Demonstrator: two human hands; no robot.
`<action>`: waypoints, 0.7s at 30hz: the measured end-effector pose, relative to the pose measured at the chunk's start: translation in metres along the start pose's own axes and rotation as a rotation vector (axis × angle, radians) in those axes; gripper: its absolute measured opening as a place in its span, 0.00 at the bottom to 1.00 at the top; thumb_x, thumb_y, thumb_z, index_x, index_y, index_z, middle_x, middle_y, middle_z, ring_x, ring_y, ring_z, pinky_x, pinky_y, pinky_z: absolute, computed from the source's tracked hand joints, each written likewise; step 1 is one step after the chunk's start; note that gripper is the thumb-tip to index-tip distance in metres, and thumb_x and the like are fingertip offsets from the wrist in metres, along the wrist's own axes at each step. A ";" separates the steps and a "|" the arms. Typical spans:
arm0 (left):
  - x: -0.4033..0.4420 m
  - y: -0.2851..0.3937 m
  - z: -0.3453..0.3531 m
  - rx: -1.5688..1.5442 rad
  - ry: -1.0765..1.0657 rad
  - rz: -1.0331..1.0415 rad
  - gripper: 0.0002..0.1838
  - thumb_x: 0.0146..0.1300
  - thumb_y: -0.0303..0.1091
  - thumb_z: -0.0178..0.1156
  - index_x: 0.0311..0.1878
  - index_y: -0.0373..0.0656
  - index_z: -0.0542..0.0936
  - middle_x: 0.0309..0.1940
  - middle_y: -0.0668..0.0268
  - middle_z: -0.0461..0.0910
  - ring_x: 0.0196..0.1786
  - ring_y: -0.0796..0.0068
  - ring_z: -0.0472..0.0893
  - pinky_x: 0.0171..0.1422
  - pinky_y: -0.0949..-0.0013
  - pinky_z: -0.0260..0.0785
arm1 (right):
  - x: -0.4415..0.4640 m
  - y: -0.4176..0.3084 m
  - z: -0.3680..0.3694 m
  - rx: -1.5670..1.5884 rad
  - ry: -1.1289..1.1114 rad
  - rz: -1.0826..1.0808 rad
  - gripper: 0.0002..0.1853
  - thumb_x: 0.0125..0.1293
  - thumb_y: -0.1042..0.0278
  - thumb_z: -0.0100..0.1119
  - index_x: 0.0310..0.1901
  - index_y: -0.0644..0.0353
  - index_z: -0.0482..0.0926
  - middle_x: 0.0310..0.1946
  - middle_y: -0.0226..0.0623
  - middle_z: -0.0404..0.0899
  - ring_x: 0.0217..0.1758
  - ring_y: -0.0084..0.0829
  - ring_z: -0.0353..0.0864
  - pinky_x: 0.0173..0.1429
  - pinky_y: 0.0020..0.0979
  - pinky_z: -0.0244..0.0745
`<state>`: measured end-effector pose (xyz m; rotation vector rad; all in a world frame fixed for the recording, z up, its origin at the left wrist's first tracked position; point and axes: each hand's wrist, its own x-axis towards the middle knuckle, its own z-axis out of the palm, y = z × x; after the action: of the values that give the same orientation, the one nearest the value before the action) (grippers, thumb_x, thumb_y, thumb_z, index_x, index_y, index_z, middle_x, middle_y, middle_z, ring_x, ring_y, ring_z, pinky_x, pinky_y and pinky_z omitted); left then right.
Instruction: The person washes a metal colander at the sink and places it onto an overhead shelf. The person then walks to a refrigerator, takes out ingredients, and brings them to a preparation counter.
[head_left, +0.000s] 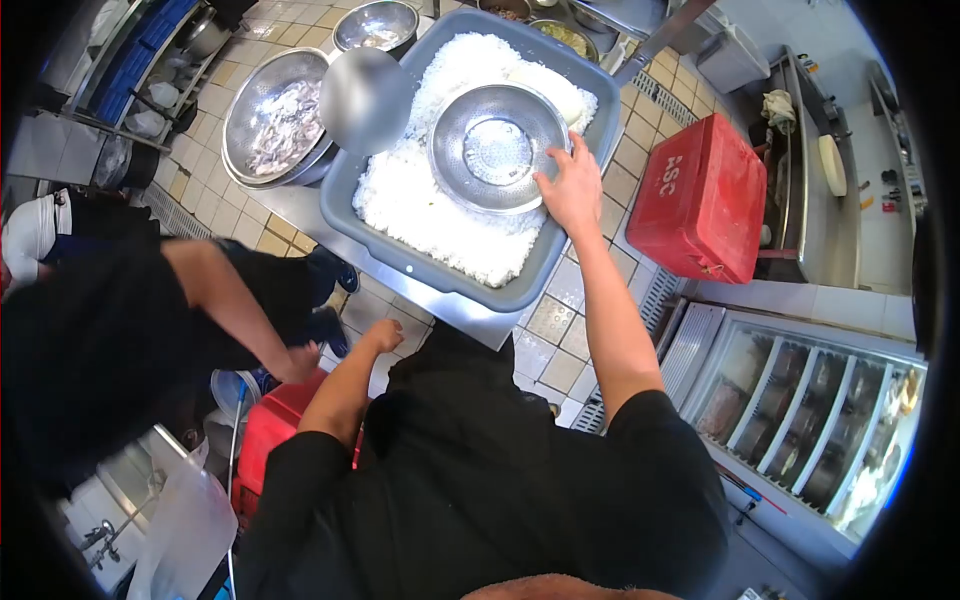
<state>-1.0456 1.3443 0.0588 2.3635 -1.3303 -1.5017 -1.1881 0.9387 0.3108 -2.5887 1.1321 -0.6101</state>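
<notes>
A metal colander (498,148) rests on white crushed ice (440,232) in a large grey tub (400,257) on a metal table. My right hand (574,182) grips the colander's right rim, thumb and fingers at its edge. My left hand (384,335) hangs below the table's near edge, away from the tub, its fingers curled and too small to read clearly. At the tub's left stands a big perforated bowl (240,130) holding pale pieces of food. A blurred round patch hides part of the tub's left rim.
A co-worker in black (110,340) stands at the left, one hand near a red box (275,420). A red cooler (698,200) is right of the table, with a glass-topped freezer (810,420) below it. A smaller metal bowl (376,25) sits behind.
</notes>
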 end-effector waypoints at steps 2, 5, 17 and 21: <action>0.008 0.001 -0.014 -0.019 -0.019 0.027 0.20 0.53 0.42 0.61 0.46 0.39 0.80 0.42 0.51 0.81 0.48 0.52 0.79 0.55 0.60 0.69 | 0.001 -0.003 0.001 0.010 -0.016 0.013 0.20 0.47 0.65 0.68 0.44 0.57 0.80 0.63 0.45 0.64 0.62 0.43 0.66 0.64 0.38 0.61; 0.035 -0.023 -0.032 0.103 -0.044 0.093 0.19 0.52 0.43 0.60 0.43 0.40 0.82 0.44 0.52 0.80 0.49 0.53 0.78 0.56 0.60 0.69 | 0.003 -0.003 0.002 -0.012 -0.013 0.029 0.19 0.47 0.66 0.68 0.44 0.56 0.80 0.63 0.44 0.63 0.61 0.43 0.66 0.63 0.38 0.62; 0.020 -0.151 -0.091 -0.429 0.028 -0.285 0.14 0.57 0.33 0.59 0.41 0.33 0.80 0.28 0.57 0.81 0.22 0.68 0.78 0.24 0.66 0.70 | 0.006 -0.017 0.002 -0.092 -0.056 0.054 0.20 0.45 0.67 0.69 0.43 0.56 0.80 0.63 0.45 0.62 0.62 0.43 0.66 0.64 0.38 0.63; -0.013 -0.222 -0.072 -0.664 0.062 -0.452 0.10 0.59 0.33 0.57 0.40 0.39 0.79 0.23 0.66 0.77 0.20 0.71 0.76 0.19 0.67 0.64 | 0.015 -0.019 0.004 -0.126 -0.090 0.059 0.19 0.45 0.69 0.66 0.43 0.56 0.80 0.63 0.45 0.62 0.61 0.43 0.66 0.64 0.39 0.62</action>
<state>-0.8532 1.4655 0.0073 2.2802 -0.1986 -1.6056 -1.1652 0.9403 0.3188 -2.6466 1.2508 -0.4176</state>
